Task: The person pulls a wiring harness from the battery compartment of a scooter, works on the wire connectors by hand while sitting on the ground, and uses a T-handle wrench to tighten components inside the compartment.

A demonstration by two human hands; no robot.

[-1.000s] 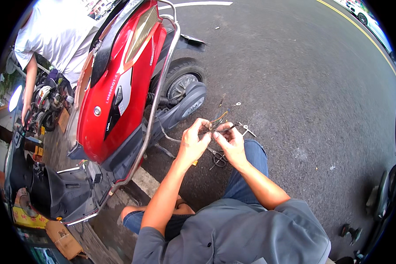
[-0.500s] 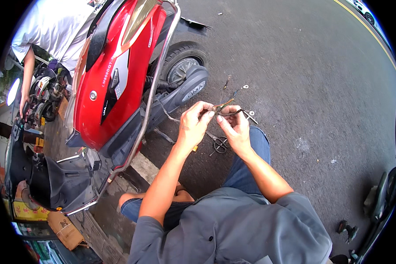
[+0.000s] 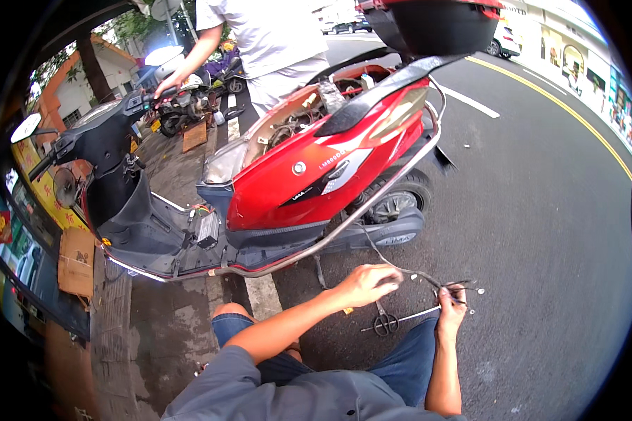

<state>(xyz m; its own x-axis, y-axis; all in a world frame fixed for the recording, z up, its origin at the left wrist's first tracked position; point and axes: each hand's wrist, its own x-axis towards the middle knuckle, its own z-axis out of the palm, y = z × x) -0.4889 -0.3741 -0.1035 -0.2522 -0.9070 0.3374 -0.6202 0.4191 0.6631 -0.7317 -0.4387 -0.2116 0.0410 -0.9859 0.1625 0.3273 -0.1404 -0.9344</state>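
My right hand (image 3: 451,309) is closed on the stripped end of a dark cable, with thin wires fanning out past its fingers. The cable (image 3: 393,265) runs from the rear wheel area of a red electric scooter (image 3: 281,189) down to that hand. My left hand (image 3: 373,284) is off the wires, to their left, in front of the scooter; motion smears its curled fingers. On the asphalt below lie black-handled scissors (image 3: 386,324), and a thin metal rod (image 3: 420,313) extends beside them toward my right knee.
A person in white (image 3: 267,42) stands behind the scooter, one hand on its handlebar. The scooter's seat area is uncovered, showing wiring inside. A silver box (image 3: 208,230) sits on its footboard. A cardboard piece (image 3: 76,259) leans at the left.
My view has swung up and left toward the scooter. The left hand has let go of the wires and moved left, while the right still holds them.
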